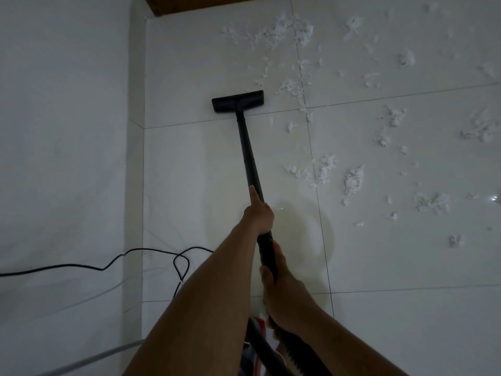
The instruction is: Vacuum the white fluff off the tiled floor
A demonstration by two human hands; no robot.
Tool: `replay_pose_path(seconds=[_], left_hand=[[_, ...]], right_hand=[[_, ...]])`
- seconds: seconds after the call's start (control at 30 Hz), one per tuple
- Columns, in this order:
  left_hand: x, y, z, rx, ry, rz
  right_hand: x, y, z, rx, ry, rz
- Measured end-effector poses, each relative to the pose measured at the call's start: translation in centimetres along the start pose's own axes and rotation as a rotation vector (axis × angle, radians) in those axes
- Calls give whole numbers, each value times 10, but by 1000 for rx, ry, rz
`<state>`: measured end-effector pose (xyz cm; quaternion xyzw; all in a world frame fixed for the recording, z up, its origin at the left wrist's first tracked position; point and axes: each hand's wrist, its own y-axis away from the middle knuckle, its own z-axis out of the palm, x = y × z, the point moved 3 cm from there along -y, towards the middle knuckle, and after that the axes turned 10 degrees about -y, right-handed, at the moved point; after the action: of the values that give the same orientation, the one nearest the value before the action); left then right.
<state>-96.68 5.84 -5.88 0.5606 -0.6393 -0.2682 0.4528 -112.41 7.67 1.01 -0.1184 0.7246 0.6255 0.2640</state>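
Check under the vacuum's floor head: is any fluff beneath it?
The floor head lies flat on the tiled floor, so whatever is beneath it is covered. Bare tile shows around its edges; the nearest white fluff lies clear of its right end.

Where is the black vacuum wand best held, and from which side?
Grip the near end of the wand from above: it is a long thin tube slanting up from the floor head. The left hand and right hand hold it there.

Vacuum body (253, 348) mostly behind my arms (206, 308), cut by bottom edge. Black cable (67, 265) runs off left edge. Brown wood (217, 4) clipped at top; can't identify.
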Motion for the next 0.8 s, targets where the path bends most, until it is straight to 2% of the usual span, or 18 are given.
replay_pose_path(seconds=[0.33, 0.57, 0.8], left_hand=[[22, -23, -42, -11, -22, -4], [41, -48, -66, -3, -23, -1], [69, -71, -95, 6, -34, -14]], right_hand=[[-53, -19, -7, -10, 0, 45], [-98, -29, -32, -32, 108, -1], [-132, -54, -50, -56, 65, -28]])
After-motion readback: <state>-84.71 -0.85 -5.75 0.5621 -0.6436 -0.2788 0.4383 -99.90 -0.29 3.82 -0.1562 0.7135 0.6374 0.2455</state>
